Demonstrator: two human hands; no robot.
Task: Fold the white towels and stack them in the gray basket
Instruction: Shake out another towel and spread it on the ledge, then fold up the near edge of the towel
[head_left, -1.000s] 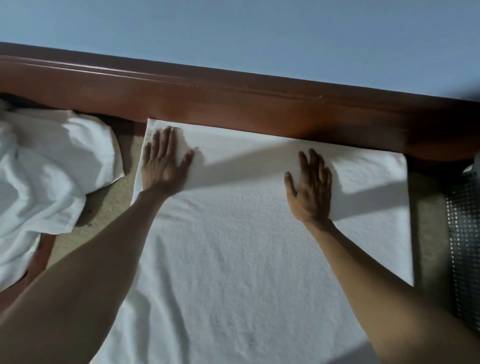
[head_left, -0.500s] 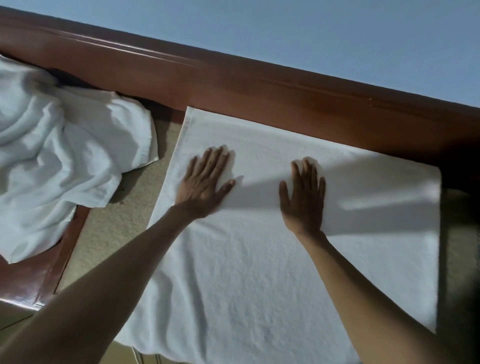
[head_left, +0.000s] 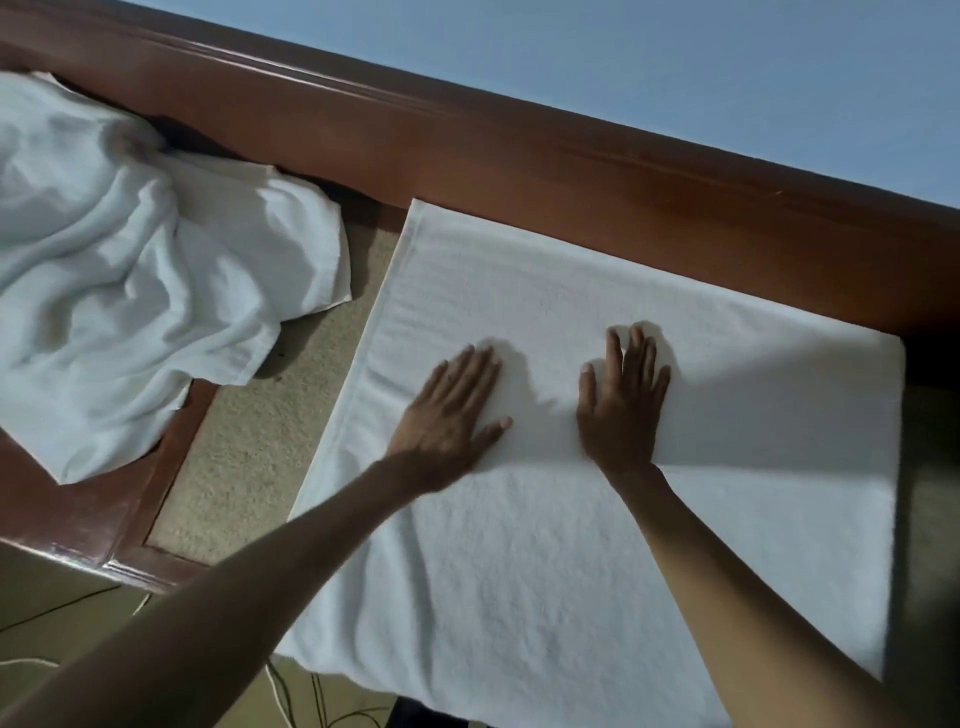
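Crumpled towel (head_left: 130, 270) runs off left edge. Flat towel (head_left: 519, 571): near edge cut by bottom border; patches hidden beneath left hand (head_left: 447, 410), slightly blurred, and right hand (head_left: 621, 410).

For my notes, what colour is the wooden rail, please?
The wooden rail is reddish brown; head view.

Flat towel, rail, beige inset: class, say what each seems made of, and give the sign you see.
Flat towel: probably cotton terry, matte; a nubbly looped pile shows. Rail: apparently wood, reddish-brown and varnished; glossy streaks run along its mouldings. Beige inset: speckled, matte, grainy; stone, laminate or fabric, I cannot tell.
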